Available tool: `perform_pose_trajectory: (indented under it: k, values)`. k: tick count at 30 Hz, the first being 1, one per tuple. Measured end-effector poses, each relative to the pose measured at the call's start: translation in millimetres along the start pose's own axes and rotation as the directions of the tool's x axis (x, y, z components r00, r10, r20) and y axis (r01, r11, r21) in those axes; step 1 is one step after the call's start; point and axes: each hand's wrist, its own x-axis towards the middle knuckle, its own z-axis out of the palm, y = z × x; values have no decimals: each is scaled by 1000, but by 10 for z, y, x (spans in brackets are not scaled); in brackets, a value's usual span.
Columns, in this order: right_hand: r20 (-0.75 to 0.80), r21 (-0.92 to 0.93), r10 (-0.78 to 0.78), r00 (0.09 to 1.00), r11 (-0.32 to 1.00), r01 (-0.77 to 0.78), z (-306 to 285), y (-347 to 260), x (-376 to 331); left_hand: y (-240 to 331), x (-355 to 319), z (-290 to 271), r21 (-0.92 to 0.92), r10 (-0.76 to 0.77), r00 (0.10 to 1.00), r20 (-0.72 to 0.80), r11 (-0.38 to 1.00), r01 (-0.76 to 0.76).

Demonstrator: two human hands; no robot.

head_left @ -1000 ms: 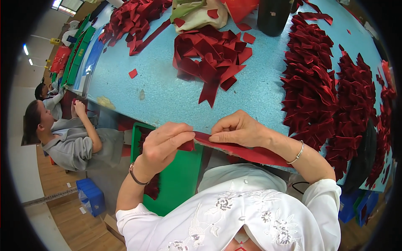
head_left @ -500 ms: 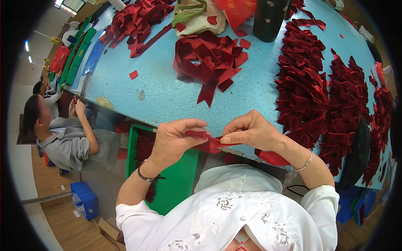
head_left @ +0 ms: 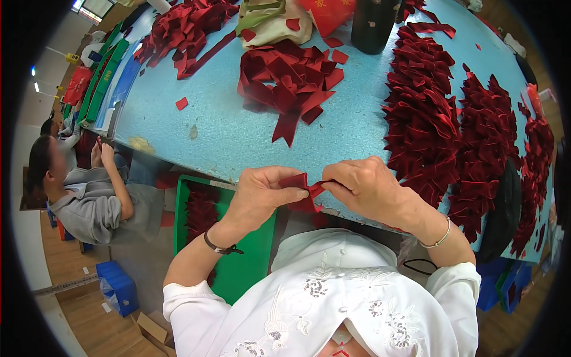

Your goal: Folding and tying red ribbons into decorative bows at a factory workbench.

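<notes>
Currently a folded red ribbon piece (head_left: 304,191) is pinched between both hands, just off the near edge of the blue table (head_left: 226,131). The left hand (head_left: 262,193) is closed around the piece's left end, thumb pressed on top. The right hand (head_left: 364,185) is closed on the right end, fingertips meeting the left hand's at the fold. The piece is bunched at its middle into a bow shape and held clear of the table.

Relative to the table:
- A loose heap of red strips (head_left: 288,77) is seen on it, beyond the hands, well apart from them.
- A second strip pile (head_left: 184,27) is seen at the far left corner.
- Rows of finished red bows (head_left: 425,113) are stacked on the right part; the nearest ones lie just beside the right hand.
- A beige bag (head_left: 276,24) and a dark bottle (head_left: 375,24) are seen at the far edge; a small red scrap (head_left: 181,103) lies alone on the left part.
- A green bin (head_left: 250,262) with red pieces in it is set below the near edge, under the left forearm.
- Another person (head_left: 89,196) in grey is seated at the left end, hands up by the table edge; what they hold cannot be told.
- A blue crate (head_left: 119,285) is seen on the floor, left of the bin.
</notes>
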Motion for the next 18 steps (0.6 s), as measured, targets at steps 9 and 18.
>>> perform_pose_trajectory:
  k: [9, 18]
  values:
    - [4, -266, -33, 999, 963, 33, -80, -38, -39, -27, 80, 59, 44, 77, 996, 42, 996, -79]
    - [154, -233, 44, 987, 973, -7, -92, -75, -42, 2, 92, 28, 379, 185, 962, 201, 891, -251]
